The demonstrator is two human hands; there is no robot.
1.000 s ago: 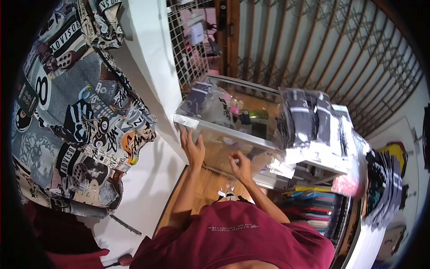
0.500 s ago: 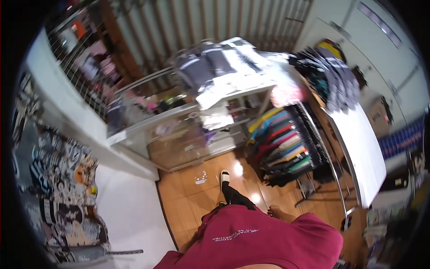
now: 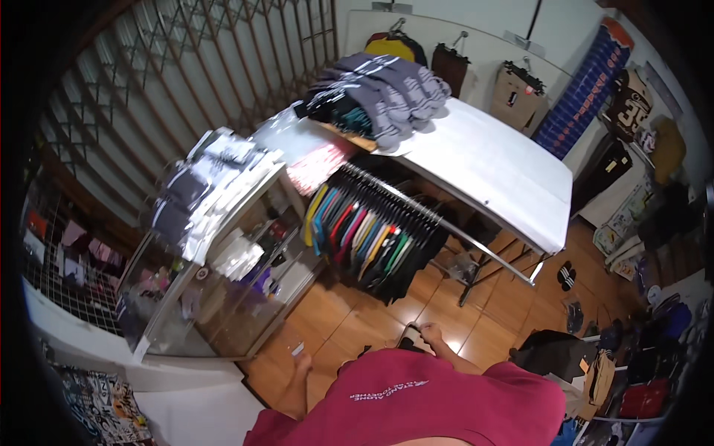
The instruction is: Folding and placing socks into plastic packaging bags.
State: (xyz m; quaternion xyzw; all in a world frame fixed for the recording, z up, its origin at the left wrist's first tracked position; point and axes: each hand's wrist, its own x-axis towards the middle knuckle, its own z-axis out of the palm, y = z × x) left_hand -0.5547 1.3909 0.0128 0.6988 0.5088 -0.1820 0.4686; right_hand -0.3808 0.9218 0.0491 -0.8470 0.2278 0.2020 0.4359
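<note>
My left hand [image 3: 302, 363] hangs low over the tiled floor, beside a small clear packet [image 3: 297, 348] lying there; its fingers are too small to make out. Above the floor, my right hand [image 3: 430, 334] hangs with its fingers loosely apart and nothing seen in them. Close by it shows my light shoe [image 3: 410, 340] with a dark upper edge. Ahead, a rail [image 3: 476, 241] carries several coloured shirts [image 3: 372, 241] on black hangers. A white-topped table [image 3: 491, 163] stands over it, with grey folded garments [image 3: 390, 89] heaped at its far left.
A glass display case [image 3: 223, 312] stands at the left, with grey and white packaged clothes [image 3: 216, 182] on top. Behind runs a folding metal gate [image 3: 178, 67]. Bags and clothes [image 3: 565, 357] crowd the lower right; dark slippers [image 3: 567, 275] lie on the floor.
My view has turned to the right, so the table and shirt rail now sit nearer the middle. My left hand has come into sight, and more of the right side shows.
</note>
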